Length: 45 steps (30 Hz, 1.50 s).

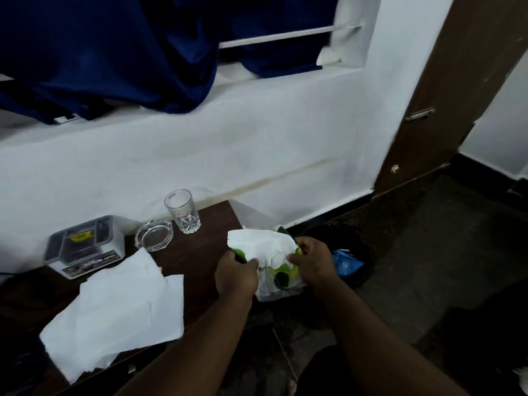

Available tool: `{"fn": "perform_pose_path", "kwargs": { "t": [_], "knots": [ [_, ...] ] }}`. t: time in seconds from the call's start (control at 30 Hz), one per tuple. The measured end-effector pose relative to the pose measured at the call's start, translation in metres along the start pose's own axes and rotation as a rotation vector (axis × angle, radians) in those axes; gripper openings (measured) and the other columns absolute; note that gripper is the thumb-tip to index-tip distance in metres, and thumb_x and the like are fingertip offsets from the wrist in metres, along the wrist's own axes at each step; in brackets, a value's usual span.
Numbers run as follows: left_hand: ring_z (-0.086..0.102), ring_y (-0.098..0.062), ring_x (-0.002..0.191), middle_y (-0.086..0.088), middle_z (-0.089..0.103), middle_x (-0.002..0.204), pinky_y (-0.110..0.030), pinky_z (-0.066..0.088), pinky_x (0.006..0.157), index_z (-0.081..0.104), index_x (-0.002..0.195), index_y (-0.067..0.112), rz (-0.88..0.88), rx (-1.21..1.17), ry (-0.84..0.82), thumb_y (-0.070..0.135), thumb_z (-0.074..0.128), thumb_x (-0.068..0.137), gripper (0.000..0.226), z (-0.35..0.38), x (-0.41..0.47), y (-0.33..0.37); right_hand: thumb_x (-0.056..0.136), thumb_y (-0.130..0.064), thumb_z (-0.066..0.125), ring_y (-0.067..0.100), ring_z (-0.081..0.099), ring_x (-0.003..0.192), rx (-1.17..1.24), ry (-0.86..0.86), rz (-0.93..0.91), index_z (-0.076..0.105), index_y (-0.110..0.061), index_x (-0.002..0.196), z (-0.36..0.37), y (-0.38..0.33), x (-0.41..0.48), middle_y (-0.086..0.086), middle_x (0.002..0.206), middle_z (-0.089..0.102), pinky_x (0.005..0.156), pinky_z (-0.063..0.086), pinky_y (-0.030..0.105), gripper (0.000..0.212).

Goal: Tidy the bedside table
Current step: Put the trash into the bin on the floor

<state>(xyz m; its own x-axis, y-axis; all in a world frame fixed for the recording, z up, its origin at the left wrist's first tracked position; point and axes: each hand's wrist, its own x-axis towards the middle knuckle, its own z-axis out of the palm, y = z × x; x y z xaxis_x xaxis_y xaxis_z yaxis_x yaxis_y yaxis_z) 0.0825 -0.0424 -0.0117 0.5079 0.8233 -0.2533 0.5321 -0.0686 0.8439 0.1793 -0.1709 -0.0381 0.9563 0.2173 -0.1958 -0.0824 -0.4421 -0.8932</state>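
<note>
A dark wooden bedside table (pixel 197 252) stands against the white wall. Past its right edge, my left hand (pixel 235 277) and my right hand (pixel 313 261) both grip a green-and-white plastic tissue pack (pixel 278 281) with a white tissue (pixel 263 245) bunched at its top. Several loose white tissues (pixel 114 312) lie spread on the table's front left. A clear drinking glass (pixel 183 211) stands upright at the back, a glass ashtray (pixel 154 234) to its left, and a clear plastic box (pixel 85 245) further left.
A dark bin (pixel 351 252) with blue wrapping inside sits on the floor just right of my hands. A blue curtain (pixel 114 52) hangs over the window ledge above. A brown door (pixel 457 95) stands at the right, with dark floor below.
</note>
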Motion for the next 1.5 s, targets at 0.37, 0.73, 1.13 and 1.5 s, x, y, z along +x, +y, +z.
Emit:
{"fn": "perform_pose_path", "kwargs": {
  "t": [0.37,0.73,1.13,1.5],
  "knots": [
    [0.068,-0.03,0.085,-0.007,0.07,0.091,-0.033,0.054,0.07,0.066,0.092,0.009,0.076,0.099,-0.183,0.014,0.079,0.078,0.02,0.102,-0.012,0.025,0.076,0.001,0.078,0.033,0.074,0.088,0.009,0.113,0.05,0.078,-0.008,0.105,-0.079,0.055,0.037,0.013,0.094,0.078,0.082,0.061,0.048,0.03],
    [0.065,-0.026,0.096,-0.012,0.068,0.116,-0.034,0.055,0.072,0.058,0.13,0.004,-0.083,-0.02,-0.452,0.0,0.075,0.082,0.05,0.214,0.012,0.007,0.077,0.006,0.076,0.038,0.071,0.097,-0.009,0.121,0.248,0.073,-0.001,0.116,-0.12,0.137,0.096,0.021,0.103,0.075,0.086,0.059,0.049,0.039],
    [0.067,-0.035,0.113,-0.013,0.06,0.14,-0.054,0.056,0.099,0.038,0.155,0.015,-0.249,-0.153,-0.646,0.037,0.086,0.059,0.109,0.28,0.071,-0.027,0.083,0.008,0.064,0.041,0.065,0.111,0.003,0.071,0.392,0.07,0.005,0.119,-0.107,0.207,0.159,0.026,0.117,0.071,0.094,0.055,0.051,0.037],
    [0.061,-0.022,0.121,0.01,0.056,0.136,-0.04,0.046,0.105,0.052,0.143,0.025,-0.24,-0.083,-0.755,0.045,0.076,0.084,0.067,0.283,0.082,-0.026,0.093,-0.005,0.061,0.035,0.042,0.143,-0.175,0.065,0.265,0.03,-0.007,0.158,-0.091,0.209,0.172,0.019,0.159,0.039,0.112,0.038,0.037,0.072]
  ]
}}
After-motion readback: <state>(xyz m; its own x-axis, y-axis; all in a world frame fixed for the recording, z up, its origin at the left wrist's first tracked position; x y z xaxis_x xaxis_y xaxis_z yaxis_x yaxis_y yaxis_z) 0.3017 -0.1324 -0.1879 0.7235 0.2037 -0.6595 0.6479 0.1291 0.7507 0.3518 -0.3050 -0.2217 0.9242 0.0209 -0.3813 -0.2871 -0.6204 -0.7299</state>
